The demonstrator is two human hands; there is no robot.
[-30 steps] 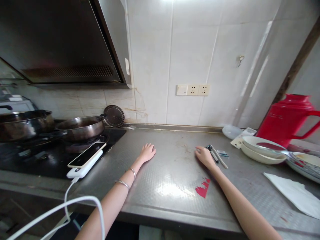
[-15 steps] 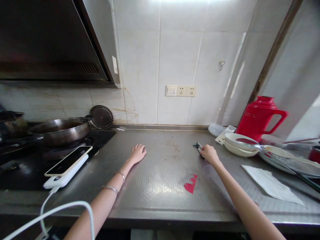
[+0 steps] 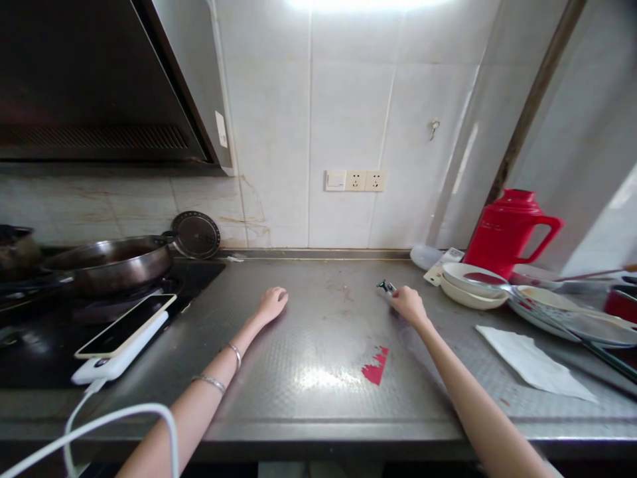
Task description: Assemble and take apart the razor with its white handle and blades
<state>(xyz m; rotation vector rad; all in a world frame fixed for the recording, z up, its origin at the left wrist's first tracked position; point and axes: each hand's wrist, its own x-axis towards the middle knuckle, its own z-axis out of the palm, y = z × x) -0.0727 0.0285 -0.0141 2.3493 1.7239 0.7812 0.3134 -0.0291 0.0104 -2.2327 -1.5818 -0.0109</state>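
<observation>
My right hand is closed around a small silver razor-like tool. The tool's dark crosswise head sticks out to the left, low over the steel counter. At the counter's middle left, my left hand rests with its fingers curled. A dark spot shows between thumb and fingers; whether it is an object or a shadow, I cannot make out. Two silver bangles circle the left forearm. Nearer the front edge, between the two arms, lies a torn-edged red scrap, touched by neither hand.
At left, a phone lies on a white power bank with a cable, beside a steel pan on the cooktop. To the right are stacked bowls, a white paper tissue and a red thermos jug. Wall sockets sit behind.
The view has shifted slightly to the right. The fingers of my left hand look more drawn in. My right hand keeps its hold on the razor-like tool in about the same spot.
</observation>
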